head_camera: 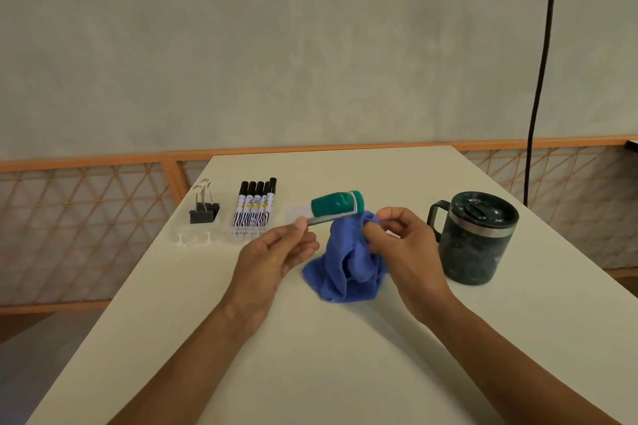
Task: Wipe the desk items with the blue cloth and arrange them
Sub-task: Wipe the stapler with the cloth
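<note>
My left hand [276, 254] pinches the near end of a green and white stapler-like item [333, 206] and holds it above the white desk [310, 355]. My right hand [397, 235] grips the blue cloth [348, 266] against the item's right end; the cloth hangs down and its lower part lies on the desk. Several black-capped markers [255, 205] lie side by side in a clear tray at the back left. Two black binder clips [203, 209] stand to the left of them.
A dark green mug with a lid [474, 238] stands on the right, close to my right hand. A black cable [538, 79] hangs down behind the desk on the right. A wooden lattice railing [86, 228] runs behind the desk.
</note>
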